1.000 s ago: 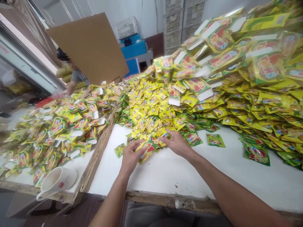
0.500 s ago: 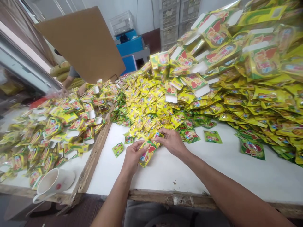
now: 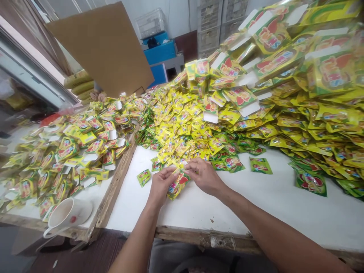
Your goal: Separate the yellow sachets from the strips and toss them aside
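My left hand (image 3: 162,184) grips a small yellow-and-green printed box (image 3: 178,185) by its left side, tilted just above the white tabletop. At the box's upper end, my right hand (image 3: 203,174) is closed with its fingertips pinched on the edge; whether a sachet is also between them is hidden. Just beyond both hands rises a heap of small yellow sachets (image 3: 182,125). Green sachets (image 3: 233,163) lie along its near edge, and a loose one (image 3: 143,177) rests left of my left hand.
Open-flapped boxes (image 3: 241,98) are piled on the sachets at the right. More boxes (image 3: 66,148) cover the left table beyond a wooden strip (image 3: 116,185). A white mug (image 3: 68,214) stands near the front left edge. Another person's hands (image 3: 98,95) show below a cardboard sheet (image 3: 102,49).
My right fingers have moved slightly left and in onto the box's upper end, where a yellow sachet showed before. The co-worker's hands have shifted, and the view has turned slightly.
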The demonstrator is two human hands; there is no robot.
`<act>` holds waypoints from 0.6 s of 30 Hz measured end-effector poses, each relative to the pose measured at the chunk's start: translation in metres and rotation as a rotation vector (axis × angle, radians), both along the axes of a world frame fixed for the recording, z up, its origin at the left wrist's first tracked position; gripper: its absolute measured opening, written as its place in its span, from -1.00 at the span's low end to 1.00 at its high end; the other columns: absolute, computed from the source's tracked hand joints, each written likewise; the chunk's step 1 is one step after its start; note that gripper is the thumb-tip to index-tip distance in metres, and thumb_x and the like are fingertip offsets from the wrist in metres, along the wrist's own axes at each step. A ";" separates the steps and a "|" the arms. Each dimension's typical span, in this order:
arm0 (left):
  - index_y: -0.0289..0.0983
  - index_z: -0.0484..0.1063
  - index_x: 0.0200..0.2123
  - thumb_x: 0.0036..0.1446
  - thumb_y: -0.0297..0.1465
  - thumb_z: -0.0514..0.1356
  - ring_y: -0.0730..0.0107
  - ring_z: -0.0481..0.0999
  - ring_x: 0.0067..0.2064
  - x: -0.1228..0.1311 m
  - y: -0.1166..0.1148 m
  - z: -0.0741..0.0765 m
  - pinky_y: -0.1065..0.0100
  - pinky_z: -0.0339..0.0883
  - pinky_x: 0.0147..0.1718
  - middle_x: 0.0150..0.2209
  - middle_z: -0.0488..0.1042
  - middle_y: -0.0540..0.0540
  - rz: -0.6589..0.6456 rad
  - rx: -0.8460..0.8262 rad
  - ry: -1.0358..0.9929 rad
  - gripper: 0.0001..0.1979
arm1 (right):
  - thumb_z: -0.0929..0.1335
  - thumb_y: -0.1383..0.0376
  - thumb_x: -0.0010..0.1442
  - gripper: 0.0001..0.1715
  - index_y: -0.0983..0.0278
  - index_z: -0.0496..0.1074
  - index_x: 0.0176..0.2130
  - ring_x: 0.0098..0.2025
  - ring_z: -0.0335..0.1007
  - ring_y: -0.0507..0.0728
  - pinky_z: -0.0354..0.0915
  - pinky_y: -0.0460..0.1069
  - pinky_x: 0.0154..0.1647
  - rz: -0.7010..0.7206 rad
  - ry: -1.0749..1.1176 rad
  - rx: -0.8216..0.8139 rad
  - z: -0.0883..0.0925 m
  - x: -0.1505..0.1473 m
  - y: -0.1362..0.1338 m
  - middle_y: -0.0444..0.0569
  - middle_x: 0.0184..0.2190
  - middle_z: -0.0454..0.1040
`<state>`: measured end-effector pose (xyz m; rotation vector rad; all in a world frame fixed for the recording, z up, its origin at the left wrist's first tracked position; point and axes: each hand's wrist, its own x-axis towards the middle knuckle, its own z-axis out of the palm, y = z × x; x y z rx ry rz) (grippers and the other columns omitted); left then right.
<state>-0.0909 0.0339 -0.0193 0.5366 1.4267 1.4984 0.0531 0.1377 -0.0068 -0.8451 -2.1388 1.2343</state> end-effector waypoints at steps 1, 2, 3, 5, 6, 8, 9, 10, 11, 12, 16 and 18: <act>-0.33 0.51 -0.31 -0.22 -0.29 0.41 0.39 0.54 -0.46 0.000 0.000 0.000 0.41 0.39 -0.43 -0.48 0.57 -0.07 -0.009 -0.006 0.000 -0.64 | 0.32 0.24 0.10 -0.79 0.21 0.54 -0.41 -0.14 0.36 0.18 0.19 0.09 -0.06 0.053 -0.008 -0.012 0.000 0.000 -0.001 0.01 -0.29 0.49; -0.33 0.52 -0.31 -0.22 -0.29 0.41 0.39 0.53 -0.47 0.000 -0.001 0.000 0.42 0.38 -0.44 -0.48 0.57 -0.07 -0.025 -0.013 0.001 -0.65 | 0.30 0.22 0.12 -0.76 0.21 0.54 -0.42 -0.10 0.35 0.19 0.19 0.08 -0.05 0.101 -0.007 -0.035 -0.001 -0.001 -0.002 0.00 -0.30 0.50; -0.33 0.52 -0.32 -0.21 -0.29 0.41 0.40 0.52 -0.47 0.000 -0.001 0.000 0.43 0.36 -0.45 -0.48 0.57 -0.07 -0.042 -0.020 0.004 -0.65 | 0.29 0.19 0.14 -0.73 0.20 0.54 -0.44 -0.08 0.34 0.19 0.19 0.06 -0.05 0.144 -0.003 -0.059 -0.001 -0.001 -0.004 -0.03 -0.34 0.49; -0.33 0.53 -0.34 -0.23 -0.27 0.41 0.41 0.50 -0.50 0.000 0.000 0.002 0.43 0.33 -0.49 -0.49 0.56 -0.07 -0.064 -0.031 0.009 -0.65 | 0.32 0.11 0.11 -0.69 0.21 0.51 -0.51 -0.14 0.35 0.17 0.21 0.02 -0.09 0.212 -0.001 -0.102 -0.001 -0.002 -0.007 -0.10 -0.46 0.46; -0.34 0.53 -0.35 -0.25 -0.26 0.41 0.42 0.49 -0.51 0.000 0.001 0.003 0.43 0.32 -0.50 -0.49 0.56 -0.07 -0.069 -0.036 0.012 -0.64 | 0.34 0.08 0.08 -0.68 0.22 0.48 -0.54 -0.20 0.35 0.15 0.22 0.01 -0.12 0.233 -0.004 -0.116 -0.001 -0.003 -0.008 -0.13 -0.51 0.43; -0.34 0.53 -0.36 -0.26 -0.23 0.41 0.42 0.47 -0.53 0.001 0.005 0.006 0.41 0.31 -0.51 -0.49 0.56 -0.08 -0.061 -0.040 0.015 -0.62 | 0.38 0.08 0.02 -0.67 0.25 0.45 -0.59 -0.30 0.32 0.11 0.24 -0.01 -0.18 0.234 0.000 -0.143 0.000 -0.004 -0.009 -0.15 -0.55 0.40; -0.34 0.53 -0.34 -0.25 -0.21 0.40 0.40 0.48 -0.51 0.003 0.006 0.008 0.40 0.32 -0.49 -0.47 0.56 -0.08 -0.054 -0.034 0.018 -0.61 | 0.38 0.09 0.02 -0.68 0.26 0.45 -0.58 -0.30 0.31 0.11 0.24 -0.01 -0.18 0.220 0.009 -0.159 0.001 -0.004 -0.010 -0.15 -0.54 0.41; -0.31 0.53 -0.29 -0.23 -0.19 0.39 0.36 0.50 -0.47 0.005 0.007 0.010 0.37 0.34 -0.45 -0.41 0.58 -0.09 -0.054 -0.016 0.031 -0.59 | 0.36 0.11 0.02 -0.70 0.26 0.47 -0.56 -0.29 0.32 0.13 0.25 0.00 -0.18 0.195 0.020 -0.175 0.000 -0.004 -0.010 -0.13 -0.52 0.43; -0.28 0.53 -0.25 -0.21 -0.19 0.38 0.33 0.52 -0.41 0.007 0.005 0.011 0.35 0.37 -0.39 -0.35 0.59 -0.10 -0.068 0.009 0.060 -0.58 | 0.35 0.13 0.03 -0.72 0.27 0.49 -0.53 -0.26 0.33 0.15 0.25 0.02 -0.16 0.164 0.032 -0.188 0.000 -0.003 -0.009 -0.11 -0.50 0.46; -0.24 0.52 -0.23 -0.19 -0.19 0.37 0.30 0.54 -0.35 0.010 0.002 0.011 0.34 0.38 -0.34 -0.29 0.59 -0.11 -0.097 0.030 0.100 -0.59 | 0.34 0.14 0.03 -0.74 0.26 0.50 -0.49 -0.24 0.35 0.17 0.26 0.04 -0.14 0.127 0.045 -0.197 -0.002 -0.002 -0.008 -0.08 -0.46 0.48; -0.16 0.54 -0.35 -0.14 -0.19 0.34 0.29 0.54 -0.38 0.009 -0.011 0.003 0.33 0.39 -0.42 -0.33 0.58 -0.14 -0.272 -0.094 0.275 -0.74 | 0.33 0.04 0.01 -0.59 0.27 0.50 -0.24 -0.18 0.44 0.24 0.35 0.09 -0.14 -0.052 0.113 -0.183 -0.024 0.002 0.003 0.06 -0.25 0.55; -0.15 0.52 -0.42 -0.20 -0.21 0.36 0.30 0.51 -0.49 -0.013 -0.010 0.007 0.32 0.33 -0.57 -0.45 0.57 -0.13 -0.248 -0.218 0.304 -0.77 | 0.34 0.01 0.00 -0.50 0.24 0.47 -0.14 -0.14 0.46 0.26 0.38 0.10 -0.14 -0.082 0.095 -0.106 -0.039 0.001 0.012 0.09 -0.22 0.55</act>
